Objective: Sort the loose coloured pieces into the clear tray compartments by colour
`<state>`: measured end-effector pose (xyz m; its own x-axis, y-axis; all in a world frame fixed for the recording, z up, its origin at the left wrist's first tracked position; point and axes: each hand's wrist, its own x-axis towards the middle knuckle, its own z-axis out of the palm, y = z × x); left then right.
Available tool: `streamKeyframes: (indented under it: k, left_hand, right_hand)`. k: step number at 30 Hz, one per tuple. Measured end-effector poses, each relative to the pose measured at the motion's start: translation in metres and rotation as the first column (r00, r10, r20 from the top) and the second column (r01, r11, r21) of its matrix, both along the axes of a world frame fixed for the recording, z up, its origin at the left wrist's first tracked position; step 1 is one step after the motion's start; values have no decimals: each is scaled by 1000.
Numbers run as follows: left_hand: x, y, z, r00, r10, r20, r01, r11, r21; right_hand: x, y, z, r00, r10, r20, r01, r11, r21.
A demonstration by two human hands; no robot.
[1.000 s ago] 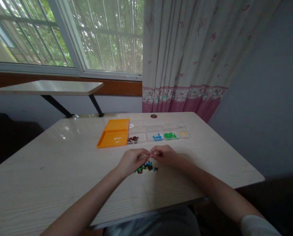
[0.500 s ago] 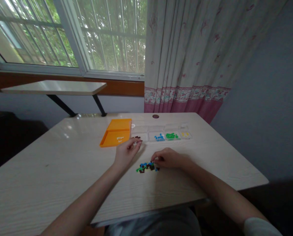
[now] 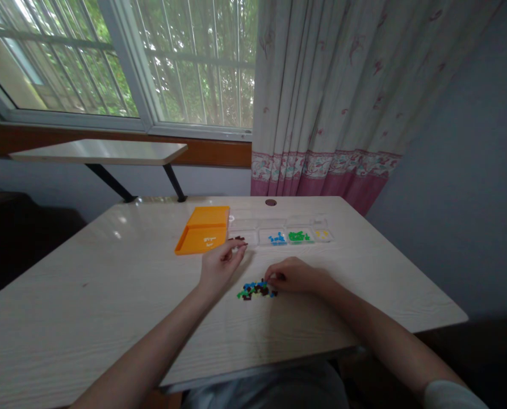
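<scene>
My left hand (image 3: 222, 262) hovers just in front of the clear box with the brown pieces, thumb and forefinger pinched on a small brown piece (image 3: 245, 245). On the table, a loose heap of small blue, green, yellow and brown plastic pieces (image 3: 255, 290) lies near me. At the heap's right edge, my right hand (image 3: 293, 274) is closed, its fingertips touching or almost touching the pieces. Whatever is between those fingers is too small to make out. Brown pieces (image 3: 237, 238) in the leftmost clear compartment are partly hidden behind my left hand.
An open orange case (image 3: 189, 243) holds several white pieces. Clear lidded boxes in a row hold blue pieces (image 3: 277, 238), green pieces (image 3: 300, 236) and yellow pieces (image 3: 322, 233). A raised shelf (image 3: 104, 150) stands at the back left of the table (image 3: 121, 295).
The view has shifted slightly. Both hands keep nearly the same place and pinched shape beside the heap and the boxes.
</scene>
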<state>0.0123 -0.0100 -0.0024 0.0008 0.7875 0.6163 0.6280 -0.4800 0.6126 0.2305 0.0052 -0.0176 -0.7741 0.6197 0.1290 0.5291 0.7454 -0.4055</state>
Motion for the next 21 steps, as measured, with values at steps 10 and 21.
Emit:
streamKeyframes:
  k: [10,21]
  left_hand:
    - [-3,1,-4,999,-1,-34,3,999,53]
    - [-24,25,-5,898,317,-306,-367,923,-121]
  right_hand:
    - [0,0,0,1000,0,8,0,1000,-27]
    - [-3,-1,1,999,2,39,-3,1000,19]
